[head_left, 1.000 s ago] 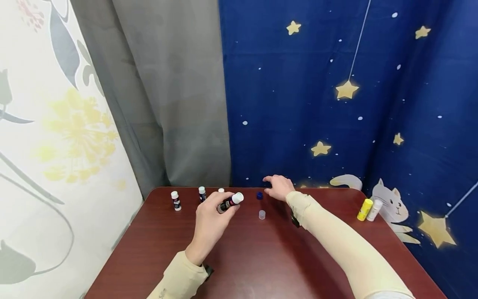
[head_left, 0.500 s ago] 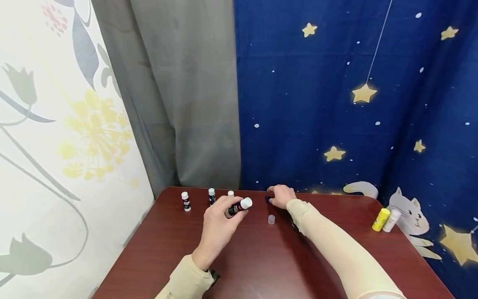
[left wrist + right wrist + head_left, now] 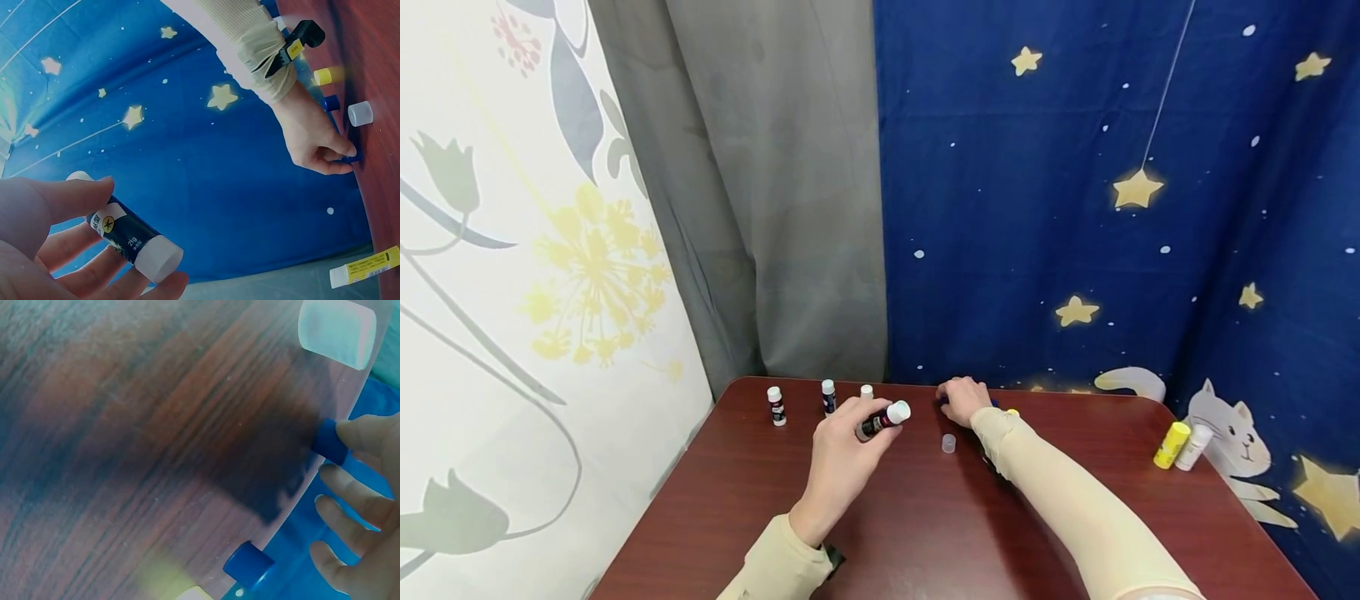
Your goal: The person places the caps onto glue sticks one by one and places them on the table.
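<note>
My left hand [image 3: 842, 446] holds a glue stick [image 3: 128, 234] with a dark label and white ends, tilted above the table. Its thumb lies across one side and the fingers support the other. At the table's far edge my right hand [image 3: 964, 402] pinches a small blue cap [image 3: 330, 441], mostly covered by the fingers in the head view. A translucent cap [image 3: 948, 443] sits on the table just nearer than that hand. A second blue cap [image 3: 249, 565] and a yellow cap [image 3: 324, 76] stand beside the right wrist.
Two dark-labelled glue sticks, one at the far left [image 3: 777, 406] and another [image 3: 829, 397], stand upright on the brown table [image 3: 917, 533]. A white-capped yellow stick [image 3: 369, 265] is behind my left hand. Yellow [image 3: 1172, 444] and white [image 3: 1194, 447] sticks stand at right. Curtains hang behind.
My right hand has come down onto the blue cap at the far edge and its fingers have closed on it. The left hand keeps its glue stick. The head view has shifted slightly.
</note>
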